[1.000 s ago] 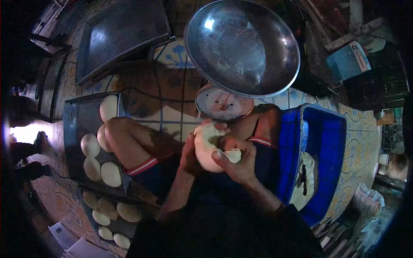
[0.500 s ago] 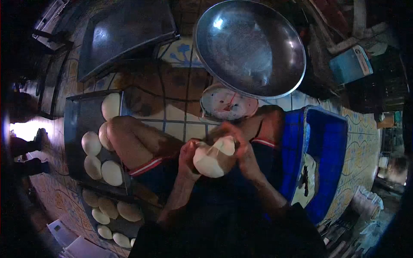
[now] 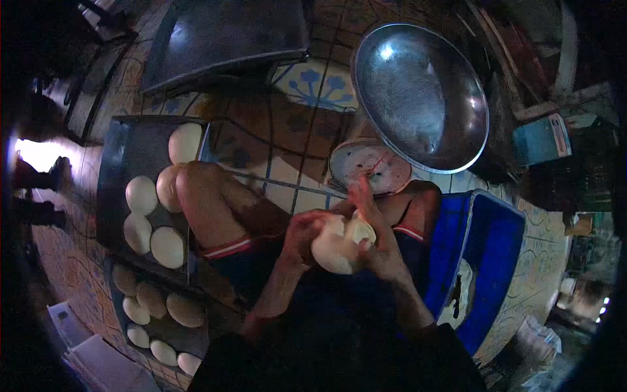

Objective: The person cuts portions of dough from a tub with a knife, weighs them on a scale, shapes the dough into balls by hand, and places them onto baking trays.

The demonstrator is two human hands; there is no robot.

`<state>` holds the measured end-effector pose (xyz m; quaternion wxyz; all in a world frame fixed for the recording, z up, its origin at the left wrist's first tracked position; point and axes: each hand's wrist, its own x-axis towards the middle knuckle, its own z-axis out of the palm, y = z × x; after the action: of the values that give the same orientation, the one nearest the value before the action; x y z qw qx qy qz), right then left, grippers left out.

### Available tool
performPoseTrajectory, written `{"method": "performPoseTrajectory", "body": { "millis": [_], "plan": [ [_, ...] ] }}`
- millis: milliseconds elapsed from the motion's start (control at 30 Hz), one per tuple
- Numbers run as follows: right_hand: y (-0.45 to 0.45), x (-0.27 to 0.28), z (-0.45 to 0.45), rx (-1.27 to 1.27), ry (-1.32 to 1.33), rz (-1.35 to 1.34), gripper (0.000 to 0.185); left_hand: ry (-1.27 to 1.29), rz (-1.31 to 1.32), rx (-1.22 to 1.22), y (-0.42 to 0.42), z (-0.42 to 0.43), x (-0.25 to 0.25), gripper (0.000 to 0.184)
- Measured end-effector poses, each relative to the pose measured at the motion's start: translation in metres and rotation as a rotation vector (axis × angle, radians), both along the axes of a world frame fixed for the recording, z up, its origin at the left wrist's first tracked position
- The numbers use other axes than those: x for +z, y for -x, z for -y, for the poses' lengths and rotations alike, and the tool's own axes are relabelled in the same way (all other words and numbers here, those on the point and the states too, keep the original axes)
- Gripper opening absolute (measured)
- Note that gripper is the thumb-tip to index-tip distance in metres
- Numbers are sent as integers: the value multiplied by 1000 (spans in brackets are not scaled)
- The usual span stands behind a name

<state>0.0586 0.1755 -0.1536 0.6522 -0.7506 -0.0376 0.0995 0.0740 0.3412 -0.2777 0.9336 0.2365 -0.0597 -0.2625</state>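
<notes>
In front of my lap is a pale lump of dough, smooth and round below with a folded upper part. My left hand is wrapped round its left side. On the other side, my right hand presses the folded part with the thumb, its fingers reaching upward. Rounded dough balls lie in the dark metal tray to my left. Below that tray, several more dough balls sit in a second one. A blue crate at my right holds a larger pale dough mass.
A wide metal pan rests above a round scale dial beyond my knees. Another dark tray stands at the upper left on the tiled floor. A light-blue box is at the far right.
The view has shifted, so the pan and trays appear elsewhere. My right thumb now presses onto the dough's folded part, and the dough has turned slightly; both hands keep hold of it.
</notes>
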Motion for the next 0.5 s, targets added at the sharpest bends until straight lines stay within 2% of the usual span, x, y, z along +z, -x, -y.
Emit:
{"method": "performPoseTrajectory", "body": {
  "millis": [33, 67, 100, 133, 167, 233, 267, 300, 333, 367, 433, 467, 500],
  "plan": [
    [-3, 3, -1, 108, 167, 24, 42, 8, -8, 15, -8, 0, 13, 42],
    [-6, -3, -4, 115, 188, 198, 34, -211, 131, 54, -12, -2, 28, 51],
    [-3, -2, -6, 124, 191, 190, 34, -433, 269, 89, -16, -3, 39, 61],
    [-2, -1, -7, 39, 184, 3, 31, -671, 201, 236, -21, -5, 40, 98],
    [-1, 0, -9, -48, 174, -182, 28, -669, 204, 241, -22, -12, 42, 98],
    [-7, 3, -14, 14, 134, -69, 30, -115, 173, -32, -26, -31, 45, 127],
    [-10, 4, -19, 73, 86, 33, 33, 193, 84, -73, -18, -31, 35, 135],
    [-11, 4, -26, 141, 30, 124, 35, 186, 81, -44, -13, -36, 44, 135],
    [-11, 16, -28, 248, 214, 69, 44, -21, 208, -197, -12, -41, 61, 130],
    [-16, 18, -32, 293, 196, 87, 44, -245, 331, -342, -14, -47, 77, 125],
    [-23, 16, -44, 301, 491, 302, 51, -921, 885, -28, -15, -48, 93, 105],
    [-22, 18, -49, 321, 652, 378, 69, -891, 689, 55, -10, -37, 78, 88],
    [-31, 21, -66, 364, 626, 408, 69, -847, 505, 145, -10, -28, 63, 72]
  ]
}}
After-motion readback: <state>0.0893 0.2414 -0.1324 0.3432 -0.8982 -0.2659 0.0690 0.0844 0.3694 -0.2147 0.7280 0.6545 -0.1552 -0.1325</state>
